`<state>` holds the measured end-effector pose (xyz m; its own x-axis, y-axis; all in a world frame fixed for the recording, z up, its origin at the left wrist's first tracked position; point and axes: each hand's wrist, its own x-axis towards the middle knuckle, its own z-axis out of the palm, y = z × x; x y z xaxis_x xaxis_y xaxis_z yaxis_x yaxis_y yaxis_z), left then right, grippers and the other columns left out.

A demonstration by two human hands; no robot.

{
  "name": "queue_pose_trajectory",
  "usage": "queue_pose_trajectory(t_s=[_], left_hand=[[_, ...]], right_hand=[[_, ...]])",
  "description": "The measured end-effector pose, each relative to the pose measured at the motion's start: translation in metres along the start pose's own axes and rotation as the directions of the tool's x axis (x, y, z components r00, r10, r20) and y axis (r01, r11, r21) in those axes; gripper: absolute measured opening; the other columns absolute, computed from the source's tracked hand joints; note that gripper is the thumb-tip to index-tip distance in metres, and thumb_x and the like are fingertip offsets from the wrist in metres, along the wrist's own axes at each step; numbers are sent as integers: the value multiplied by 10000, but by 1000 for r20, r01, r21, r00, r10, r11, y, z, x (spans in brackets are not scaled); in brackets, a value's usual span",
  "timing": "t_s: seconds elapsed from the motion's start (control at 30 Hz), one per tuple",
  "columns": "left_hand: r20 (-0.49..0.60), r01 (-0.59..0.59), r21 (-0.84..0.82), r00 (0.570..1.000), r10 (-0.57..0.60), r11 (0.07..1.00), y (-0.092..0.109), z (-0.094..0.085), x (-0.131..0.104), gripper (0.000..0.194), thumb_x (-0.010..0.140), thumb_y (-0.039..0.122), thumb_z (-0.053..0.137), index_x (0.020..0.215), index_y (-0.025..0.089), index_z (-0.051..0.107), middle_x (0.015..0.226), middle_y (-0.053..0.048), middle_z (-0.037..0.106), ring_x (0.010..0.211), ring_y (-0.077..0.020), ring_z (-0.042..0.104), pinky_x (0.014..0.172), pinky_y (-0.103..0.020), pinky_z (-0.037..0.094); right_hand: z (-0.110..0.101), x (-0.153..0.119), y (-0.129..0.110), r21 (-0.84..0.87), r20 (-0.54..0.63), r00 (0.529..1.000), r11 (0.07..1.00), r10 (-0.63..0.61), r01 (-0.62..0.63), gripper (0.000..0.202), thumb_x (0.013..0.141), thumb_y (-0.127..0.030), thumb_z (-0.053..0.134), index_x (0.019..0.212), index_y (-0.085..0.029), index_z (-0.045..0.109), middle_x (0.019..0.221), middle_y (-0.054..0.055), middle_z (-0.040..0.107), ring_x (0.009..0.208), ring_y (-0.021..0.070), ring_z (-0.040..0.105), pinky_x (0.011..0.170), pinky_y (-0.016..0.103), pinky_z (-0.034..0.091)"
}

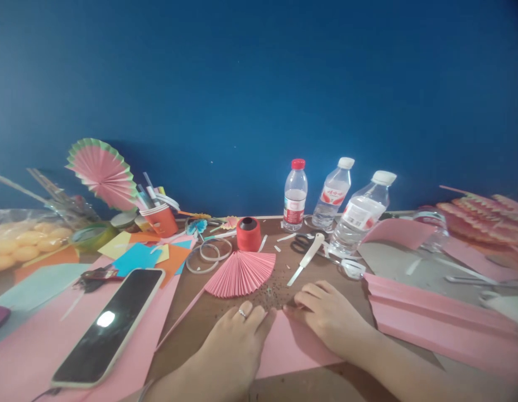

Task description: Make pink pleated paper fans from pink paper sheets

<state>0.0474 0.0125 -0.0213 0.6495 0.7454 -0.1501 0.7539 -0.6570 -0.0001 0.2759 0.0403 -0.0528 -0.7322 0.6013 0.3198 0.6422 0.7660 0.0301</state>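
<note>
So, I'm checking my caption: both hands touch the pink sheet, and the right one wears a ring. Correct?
Not quite: the head view shows the ring on the left hand, not the right hand. Both hands do touch the pink sheet.

I was at a paper-craft worktable (192,329) pushed up against a plain blue wall (259,84); whether that made it a home or a studio, I couldn't tell. The pink sheet (298,346) under my hands (238,340) fitted the trade, as did the pleated pink fan (242,273), the green-edged pleated rosette (102,173) and the loose coloured paper (137,259). Scissors (301,244), a white-handled cutter (311,251) and a red spool (249,237) lay among paper snippets (287,237). Drink bottles (295,201) and a smartphone (110,324) shared the surface, giving it an informal look rather than a factory's.
</note>
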Motion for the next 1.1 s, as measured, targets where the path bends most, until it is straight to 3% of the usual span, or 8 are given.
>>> queue_pose_trajectory(t_s=[0.33,0.7,0.9,1.1], left_hand=[[17,-35,12,999,34,999,-1,-1,1,553,786,77,375,1334,151,353,1084,-109,562,958,-284,509,778,-458,472],[21,-28,66,999,26,997,0,2,1,540,780,45,357,1307,151,401,1020,-116,585,897,-280,539,721,-445,496],[85,51,22,995,-53,998,0,9,-3,524,813,79,376,1332,148,380,1162,-153,554,1035,-301,521,789,-446,492],[193,149,-15,971,-144,989,1,-17,-7,466,796,126,470,1262,124,471,1184,-170,561,1057,-315,528,817,-454,486]], right_hand=[[0,-19,18,204,-99,992,977,81,-60,188,921,-152,436,942,-168,622,805,39,629,787,167,516,710,322,358],[-17,-19,19,27,-18,1000,1000,-11,12,251,922,-135,407,791,-150,621,786,49,602,797,178,529,706,320,400],[-25,-29,23,77,-26,997,995,66,-64,268,934,-145,369,915,-178,634,826,54,619,841,176,508,763,349,368],[-22,-44,31,149,-27,989,979,147,-141,302,887,-79,366,921,-204,640,846,43,624,832,182,472,753,354,343]])
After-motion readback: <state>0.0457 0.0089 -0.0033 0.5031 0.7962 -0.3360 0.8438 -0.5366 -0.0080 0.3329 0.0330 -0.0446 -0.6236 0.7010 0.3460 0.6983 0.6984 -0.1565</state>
